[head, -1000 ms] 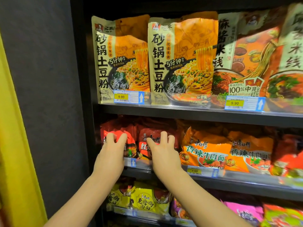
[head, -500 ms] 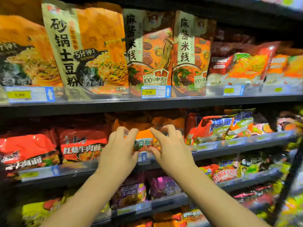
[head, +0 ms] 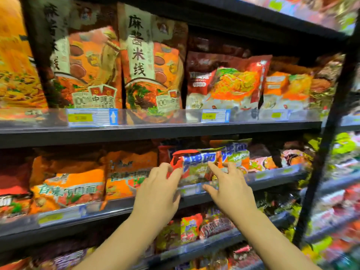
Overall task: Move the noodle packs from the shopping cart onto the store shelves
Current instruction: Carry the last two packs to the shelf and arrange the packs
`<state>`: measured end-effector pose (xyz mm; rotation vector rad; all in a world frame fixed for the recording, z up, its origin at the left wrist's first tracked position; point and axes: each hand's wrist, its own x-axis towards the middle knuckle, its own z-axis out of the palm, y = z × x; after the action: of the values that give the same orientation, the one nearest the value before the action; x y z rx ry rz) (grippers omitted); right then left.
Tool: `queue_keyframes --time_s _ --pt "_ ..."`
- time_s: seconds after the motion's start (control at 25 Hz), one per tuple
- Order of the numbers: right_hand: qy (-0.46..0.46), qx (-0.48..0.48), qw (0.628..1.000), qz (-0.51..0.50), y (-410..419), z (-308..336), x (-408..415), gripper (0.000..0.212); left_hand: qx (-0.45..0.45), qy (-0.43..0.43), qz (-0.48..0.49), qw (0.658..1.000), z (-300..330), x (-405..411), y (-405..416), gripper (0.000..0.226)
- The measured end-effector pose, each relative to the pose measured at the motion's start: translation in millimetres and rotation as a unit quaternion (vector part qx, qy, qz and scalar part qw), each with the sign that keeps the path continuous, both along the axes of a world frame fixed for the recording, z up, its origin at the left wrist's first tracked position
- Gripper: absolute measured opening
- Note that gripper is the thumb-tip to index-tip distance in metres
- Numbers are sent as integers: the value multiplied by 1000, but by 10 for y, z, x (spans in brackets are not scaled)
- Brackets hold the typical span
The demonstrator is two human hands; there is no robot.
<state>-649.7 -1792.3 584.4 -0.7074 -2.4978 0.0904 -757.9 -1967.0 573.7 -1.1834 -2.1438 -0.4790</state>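
Observation:
A red, blue and green noodle pack (head: 196,164) stands on the middle shelf (head: 272,173), leaning against a like pack behind it. My left hand (head: 157,190) touches the pack's left red edge with its fingertips. My right hand (head: 231,188) has its fingers spread, the index finger lying on the pack's front and the thumb below near the shelf rail. Neither hand carries a pack. The shopping cart is out of view.
Orange noodle packs (head: 68,182) fill the middle shelf to the left. Tall rice-noodle bags (head: 152,65) and red packs (head: 228,82) stand on the shelf above. More packs (head: 194,228) line the lower shelf. A black upright post (head: 331,133) bounds the unit on the right.
Both hands and my view have slid rightward along the middle shelf, from the red packs past the orange ones to the red, blue and green pack.

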Motion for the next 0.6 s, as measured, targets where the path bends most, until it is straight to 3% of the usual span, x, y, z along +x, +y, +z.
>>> queue_keyframes --time_s 0.2,0.32,0.6 --pt "53 37 995 74 515 -22 -40 66 22 78 17 997 -40 112 629 71" --pt "64 83 984 146 588 -44 -221 66 25 57 76 995 -69 24 750 79" --pt "41 129 984 117 623 -55 -640 75 -5 10 194 981 -16 -88 917 72"
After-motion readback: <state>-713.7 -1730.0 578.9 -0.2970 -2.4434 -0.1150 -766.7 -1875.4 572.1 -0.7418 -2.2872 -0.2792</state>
